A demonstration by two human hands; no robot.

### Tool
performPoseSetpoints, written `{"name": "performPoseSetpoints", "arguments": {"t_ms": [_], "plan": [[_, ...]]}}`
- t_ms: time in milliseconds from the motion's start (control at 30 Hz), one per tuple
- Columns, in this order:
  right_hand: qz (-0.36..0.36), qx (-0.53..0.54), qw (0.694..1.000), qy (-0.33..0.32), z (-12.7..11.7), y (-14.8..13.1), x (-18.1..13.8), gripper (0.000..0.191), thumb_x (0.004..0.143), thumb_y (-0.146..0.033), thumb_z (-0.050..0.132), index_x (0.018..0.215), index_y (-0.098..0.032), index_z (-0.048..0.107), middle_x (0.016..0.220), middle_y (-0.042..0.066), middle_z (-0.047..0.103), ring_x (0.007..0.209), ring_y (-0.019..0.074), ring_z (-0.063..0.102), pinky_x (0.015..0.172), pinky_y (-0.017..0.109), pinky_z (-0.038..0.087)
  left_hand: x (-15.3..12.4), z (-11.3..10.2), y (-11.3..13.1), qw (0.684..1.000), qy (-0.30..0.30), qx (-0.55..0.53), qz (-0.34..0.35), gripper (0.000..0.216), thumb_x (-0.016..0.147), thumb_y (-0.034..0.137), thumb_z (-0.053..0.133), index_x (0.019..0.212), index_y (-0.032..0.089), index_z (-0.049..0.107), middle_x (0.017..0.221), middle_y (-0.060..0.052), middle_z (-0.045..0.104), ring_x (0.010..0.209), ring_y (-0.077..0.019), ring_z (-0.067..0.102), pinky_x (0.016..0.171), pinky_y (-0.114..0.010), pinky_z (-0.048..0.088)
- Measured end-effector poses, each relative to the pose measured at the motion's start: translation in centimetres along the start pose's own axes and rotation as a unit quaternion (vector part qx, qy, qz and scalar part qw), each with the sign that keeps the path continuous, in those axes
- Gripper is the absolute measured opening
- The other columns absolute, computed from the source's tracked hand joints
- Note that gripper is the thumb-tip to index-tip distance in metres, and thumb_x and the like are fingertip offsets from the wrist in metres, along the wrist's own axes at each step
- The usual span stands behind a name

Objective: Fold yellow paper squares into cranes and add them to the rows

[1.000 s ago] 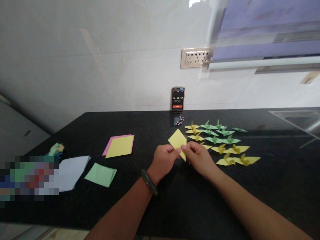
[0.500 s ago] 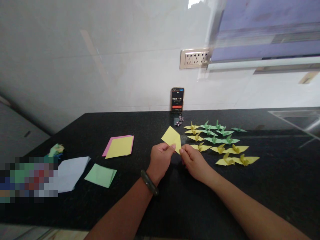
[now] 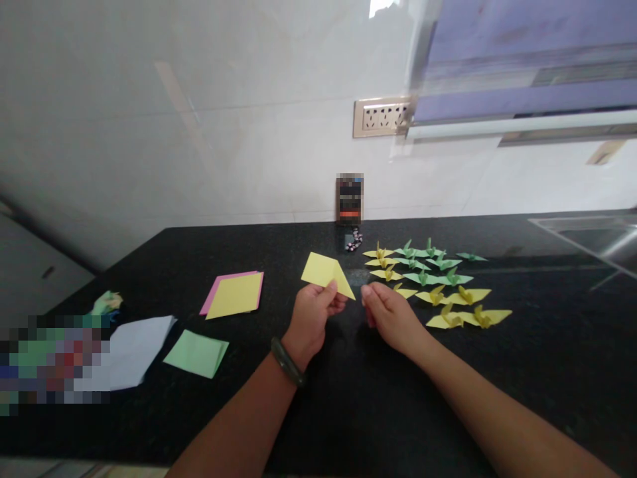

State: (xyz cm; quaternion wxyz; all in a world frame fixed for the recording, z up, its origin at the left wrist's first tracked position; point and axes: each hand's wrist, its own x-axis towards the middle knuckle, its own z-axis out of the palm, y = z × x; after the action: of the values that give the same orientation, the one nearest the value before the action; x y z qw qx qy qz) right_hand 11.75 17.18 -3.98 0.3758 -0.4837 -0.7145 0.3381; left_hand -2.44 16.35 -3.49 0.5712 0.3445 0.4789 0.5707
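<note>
A folded piece of yellow origami paper (image 3: 321, 269) is pinched between the thumb and fingers of my left hand (image 3: 313, 315), above the black countertop. Its pointed corner faces my right hand (image 3: 388, 311), which is closed a little apart from the paper, with nothing visible in its fingers. Right of that hand stand several folded yellow paper cranes (image 3: 472, 297). Behind them are several green paper cranes (image 3: 442, 263). Flat yellow sheets (image 3: 235, 296) lie on pink paper (image 3: 212, 295) to the left. Nearer me is a folded green paper (image 3: 198, 353).
A phone (image 3: 350, 199), its screen blurred out, leans on the tiled wall with a beaded strap (image 3: 355, 240) before it. White paper (image 3: 142, 348) and a pixelated heap (image 3: 60, 358) lie at the left. A sink (image 3: 597, 239) is set in the countertop (image 3: 348, 411) at the right.
My right hand has let go of the yellow paper. My left hand has moved slightly left with it and turned it, so its point now faces right.
</note>
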Motion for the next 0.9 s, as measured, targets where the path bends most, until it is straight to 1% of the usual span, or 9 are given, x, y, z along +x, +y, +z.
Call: {"name": "performPoseSetpoints", "arguments": {"t_ms": [100, 167, 267, 367, 433, 500, 567, 700, 900], "plan": [[-0.032, 0.063, 0.996, 0.062, -0.6, 0.4, 0.2, 0.021, 0.085, -0.033, 0.042, 0.097, -0.019, 0.050, 0.077, 0.002, 0.053, 0.057, 0.0120, 0.051, 0.049, 0.024, 0.043, -0.1, -0.3, 0.6, 0.988, -0.101, -0.071, -0.090, 0.022, 0.071, 0.029, 0.060, 0.058, 0.013, 0.053, 0.050, 0.002, 0.050, 0.048, -0.0093, 0.049, 0.053, -0.025, 0.045], [-0.120, 0.027, 0.987, 0.101, -1.2, 0.5, 0.3, 0.036, 0.082, -0.029, 0.049, 0.117, -0.021, 0.044, 0.109, 0.010, 0.047, 0.078, 0.0154, 0.054, 0.060, 0.029, 0.048, -0.2, -0.4, 0.8, 0.971, -0.169, -0.091, -0.143, 0.019, 0.071, 0.026, 0.057, 0.058, 0.014, 0.051, 0.048, 0.003, 0.045, 0.048, -0.0105, 0.049, 0.053, -0.027, 0.046], [-0.239, -0.074, 0.963, 0.104, -1.9, 0.3, 0.3, 0.025, 0.081, -0.025, 0.052, 0.105, -0.023, 0.057, 0.125, 0.011, 0.036, 0.107, 0.0229, 0.044, 0.081, 0.038, 0.044, -0.3, -0.5, 0.9, 0.950, -0.232, -0.095, -0.189, 0.021, 0.070, 0.024, 0.053, 0.052, 0.015, 0.047, 0.046, 0.003, 0.040, 0.048, -0.0107, 0.048, 0.055, -0.028, 0.047], [-0.278, -0.118, 0.950, 0.073, -2.4, -0.2, 0.4, 0.012, 0.083, -0.022, 0.050, 0.080, -0.021, 0.061, 0.110, 0.009, 0.052, 0.106, 0.0236, 0.045, 0.088, 0.041, 0.038, -0.2, -0.5, 0.6, 0.957, -0.217, -0.064, -0.181, 0.026, 0.071, 0.029, 0.054, 0.052, 0.015, 0.045, 0.046, 0.004, 0.040, 0.047, -0.0098, 0.046, 0.055, -0.027, 0.046], [-0.264, -0.120, 0.955, 0.059, -2.4, -0.3, 0.4, 0.015, 0.085, -0.021, 0.044, 0.078, -0.020, 0.057, 0.091, 0.008, 0.059, 0.092, 0.0213, 0.051, 0.082, 0.038, 0.040, 0.0, -0.4, 0.5, 0.985, -0.131, -0.010, -0.114, 0.029, 0.073, 0.040, 0.055, 0.059, 0.015, 0.050, 0.050, 0.003, 0.044, 0.049, -0.0098, 0.046, 0.054, -0.026, 0.045], [-0.232, -0.127, 0.963, 0.047, -2.3, -0.3, 0.4, 0.017, 0.086, -0.020, 0.041, 0.078, -0.019, 0.056, 0.078, 0.006, 0.059, 0.079, 0.0194, 0.053, 0.073, 0.034, 0.042, -0.1, -0.2, 0.4, 0.998, -0.041, 0.039, 0.004, 0.034, 0.072, 0.048, 0.056, 0.076, 0.015, 0.059, 0.063, 0.000, 0.054, 0.060, -0.0114, 0.052, 0.059, -0.024, 0.045], [-0.206, -0.139, 0.968, 0.039, -2.2, -0.3, 0.3, 0.017, 0.086, -0.021, 0.042, 0.078, -0.019, 0.057, 0.073, 0.005, 0.059, 0.073, 0.0186, 0.053, 0.068, 0.032, 0.042, -0.3, -0.1, 0.6, 0.994, -0.040, 0.065, 0.083, 0.043, 0.068, 0.049, 0.062, 0.093, 0.015, 0.062, 0.082, -0.004, 0.062, 0.074, -0.0134, 0.056, 0.065, -0.024, 0.045], [-0.170, -0.111, 0.979, 0.032, -1.9, -0.3, 0.2, 0.015, 0.083, -0.024, 0.048, 0.078, -0.020, 0.061, 0.074, 0.004, 0.063, 0.073, 0.0186, 0.056, 0.068, 0.031, 0.043, -0.9, 0.2, 0.9, 0.983, -0.161, 0.086, 0.029, 0.036, 0.059, 0.037, 0.073, 0.082, 0.010, 0.067, 0.075, -0.006, 0.067, 0.067, -0.0149, 0.058, 0.065, -0.026, 0.045], [-0.074, 0.014, 0.995, 0.070, -1.9, 0.5, 0.4, 0.028, 0.087, -0.032, 0.041, 0.100, -0.019, 0.062, 0.076, 0.004, 0.065, 0.066, 0.0156, 0.057, 0.063, 0.029, 0.045, -0.4, 0.0, 0.4, 0.991, -0.131, -0.026, -0.028, 0.028, 0.066, 0.032, 0.069, 0.083, 0.010, 0.067, 0.078, -0.008, 0.069, 0.067, -0.0168, 0.062, 0.067, -0.031, 0.048]]}}
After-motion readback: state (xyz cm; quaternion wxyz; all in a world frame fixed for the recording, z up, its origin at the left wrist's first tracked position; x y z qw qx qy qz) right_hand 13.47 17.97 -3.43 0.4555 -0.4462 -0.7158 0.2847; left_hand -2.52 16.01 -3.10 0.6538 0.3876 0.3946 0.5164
